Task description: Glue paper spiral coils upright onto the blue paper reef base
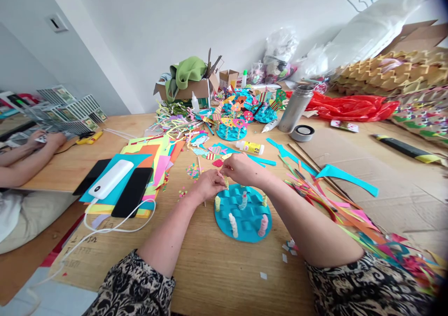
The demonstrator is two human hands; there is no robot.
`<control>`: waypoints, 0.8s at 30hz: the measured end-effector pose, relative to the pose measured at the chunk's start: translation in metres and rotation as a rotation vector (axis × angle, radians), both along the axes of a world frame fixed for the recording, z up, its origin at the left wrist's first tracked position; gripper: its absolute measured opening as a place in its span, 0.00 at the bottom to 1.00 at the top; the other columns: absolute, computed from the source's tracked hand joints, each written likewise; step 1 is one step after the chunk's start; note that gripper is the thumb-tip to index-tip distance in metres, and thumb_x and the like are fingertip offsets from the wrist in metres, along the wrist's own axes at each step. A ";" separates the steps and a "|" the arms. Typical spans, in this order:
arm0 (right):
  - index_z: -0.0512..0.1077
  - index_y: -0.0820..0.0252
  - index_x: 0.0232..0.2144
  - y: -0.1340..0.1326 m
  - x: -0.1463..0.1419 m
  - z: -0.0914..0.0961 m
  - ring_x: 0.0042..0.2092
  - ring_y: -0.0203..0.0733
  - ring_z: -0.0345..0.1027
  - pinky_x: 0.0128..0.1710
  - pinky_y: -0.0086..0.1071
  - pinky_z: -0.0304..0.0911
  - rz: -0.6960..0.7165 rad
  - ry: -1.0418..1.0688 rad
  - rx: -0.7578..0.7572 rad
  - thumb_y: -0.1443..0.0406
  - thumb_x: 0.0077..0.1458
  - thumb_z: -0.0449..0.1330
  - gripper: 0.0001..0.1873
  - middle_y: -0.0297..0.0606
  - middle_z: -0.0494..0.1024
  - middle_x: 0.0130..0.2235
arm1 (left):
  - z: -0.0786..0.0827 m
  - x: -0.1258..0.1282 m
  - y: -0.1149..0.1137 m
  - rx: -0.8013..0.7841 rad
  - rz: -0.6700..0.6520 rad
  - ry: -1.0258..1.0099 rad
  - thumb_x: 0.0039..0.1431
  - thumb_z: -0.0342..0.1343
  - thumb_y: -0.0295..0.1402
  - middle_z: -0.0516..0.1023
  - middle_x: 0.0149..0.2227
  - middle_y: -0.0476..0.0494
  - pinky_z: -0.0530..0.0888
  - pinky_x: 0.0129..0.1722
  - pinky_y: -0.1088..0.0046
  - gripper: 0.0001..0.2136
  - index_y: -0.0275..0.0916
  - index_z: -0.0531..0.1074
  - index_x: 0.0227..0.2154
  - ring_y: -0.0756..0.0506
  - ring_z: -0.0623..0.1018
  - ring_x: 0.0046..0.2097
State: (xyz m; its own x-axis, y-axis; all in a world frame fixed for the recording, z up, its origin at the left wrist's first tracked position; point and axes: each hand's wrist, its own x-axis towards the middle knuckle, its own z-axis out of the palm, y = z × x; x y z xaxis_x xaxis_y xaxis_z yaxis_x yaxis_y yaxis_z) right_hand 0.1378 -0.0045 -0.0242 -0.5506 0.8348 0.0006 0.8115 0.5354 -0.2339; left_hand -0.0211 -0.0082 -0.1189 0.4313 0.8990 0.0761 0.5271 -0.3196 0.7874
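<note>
A round blue paper disc [245, 227] with woven strips lies on the wooden table [217, 269] in front of me. Several small twisted paper posts stand on it, among them a white post [233, 225] and a pink post [262, 225]. My left hand [207, 184] and my right hand [241, 168] meet above the disc's far edge. Both are closed in a pinch around a small yellowish paper post [226, 182] standing at that edge.
To the left lie a white power bank [110, 179] with its cable, two black phones and a stack of coloured paper [157, 157]. Glue bottle [249, 147], steel flask [294, 108], tape roll and finished paper crafts sit beyond. Paper strips [336, 208] litter the right. Another person's arms [24, 159] rest far left.
</note>
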 end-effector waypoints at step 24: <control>0.78 0.62 0.25 -0.004 0.008 0.012 0.30 0.37 0.68 0.29 0.28 0.51 -0.047 0.093 -0.034 0.64 0.56 0.54 0.14 0.40 0.79 0.28 | 0.019 -0.012 -0.001 -0.222 0.011 -0.250 0.45 0.60 0.27 0.72 0.25 0.50 0.66 0.27 0.78 0.10 0.33 0.76 0.34 0.53 0.70 0.26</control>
